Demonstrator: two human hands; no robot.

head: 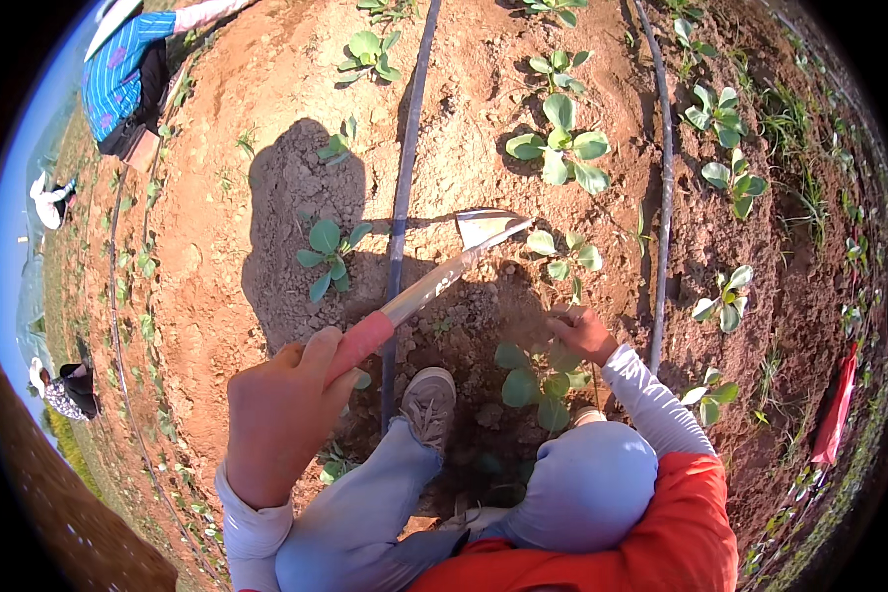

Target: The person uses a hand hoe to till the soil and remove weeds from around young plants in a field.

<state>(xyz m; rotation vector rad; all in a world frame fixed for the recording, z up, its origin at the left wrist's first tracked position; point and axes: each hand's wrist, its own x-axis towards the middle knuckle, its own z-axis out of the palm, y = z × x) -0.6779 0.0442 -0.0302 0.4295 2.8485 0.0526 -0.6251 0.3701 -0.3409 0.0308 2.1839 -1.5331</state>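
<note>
My left hand (285, 414) grips the pink sleeve on the handle of a short hand hoe (425, 288). The hoe slants up to the right, and its flat, pale metal blade (485, 226) is over the dry soil beside a small cabbage-like seedling (566, 259). My right hand (583, 333) is low over the ground between that seedling and a larger leafy plant (536, 385) in shade. Its fingers are bent together; a thin stem hangs just below the hand, but whether the fingers hold it is unclear.
Two grey drip hoses (407, 163) (666, 170) run lengthwise between the plant rows. Another seedling (331, 255) grows left of the hoe. My shoe (429, 407) rests near the left hose. A person in a blue patterned top (122, 74) bends at upper left. Red cloth or plastic (836, 414) lies at right.
</note>
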